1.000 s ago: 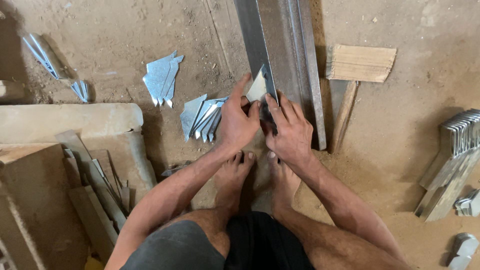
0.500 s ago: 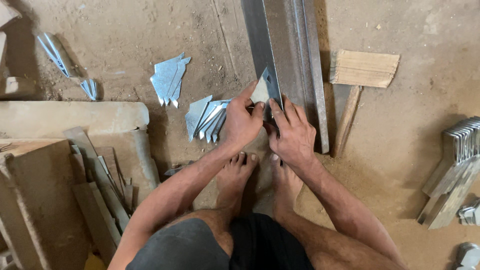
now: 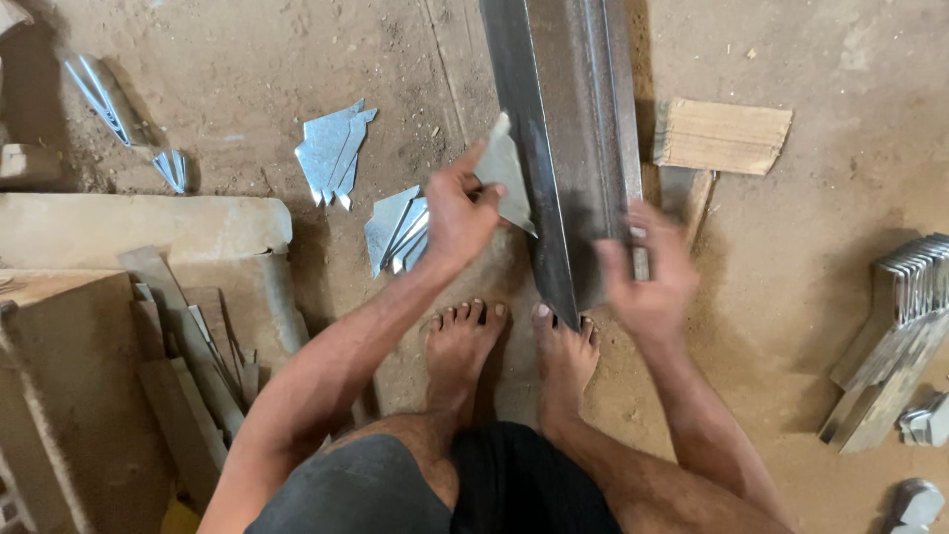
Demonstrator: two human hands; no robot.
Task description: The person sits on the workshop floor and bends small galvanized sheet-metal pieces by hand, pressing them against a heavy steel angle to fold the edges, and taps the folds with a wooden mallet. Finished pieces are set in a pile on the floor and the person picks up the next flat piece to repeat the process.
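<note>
while the person squats barefoot on the sandy floor (image 3: 811, 178), the left hand (image 3: 457, 213) pinches a small cut piece of sheet metal (image 3: 506, 173); the thumb and fingers (image 3: 471, 158) close on its lower left edge, and the piece stands tilted, its pointed top clear of the hand and its right side touching the long metal channel (image 3: 568, 138). that channel runs from the top of the view down to just in front of the toes of the two feet (image 3: 514, 346). the right hand (image 3: 647, 272) is blurred at the channel's right edge, fingers (image 3: 641, 222) curled loosely, and i cannot tell whether it grips the channel or only brushes it.

there are no real containers here, only heaps on the floor. just left of the left hand lies a fan of cut metal pieces (image 3: 397, 232), and a second fan (image 3: 334, 148) lies a little farther up and left. two narrow offcuts (image 3: 104, 94) lie well apart near the left edge. a wooden mallet (image 3: 717, 138) rests just right of the channel. a stack of bent metal brackets (image 3: 905, 331) leans at the far right. wooden slats (image 3: 183, 346) lean beside a stone block (image 3: 138, 227) at the left.
</note>
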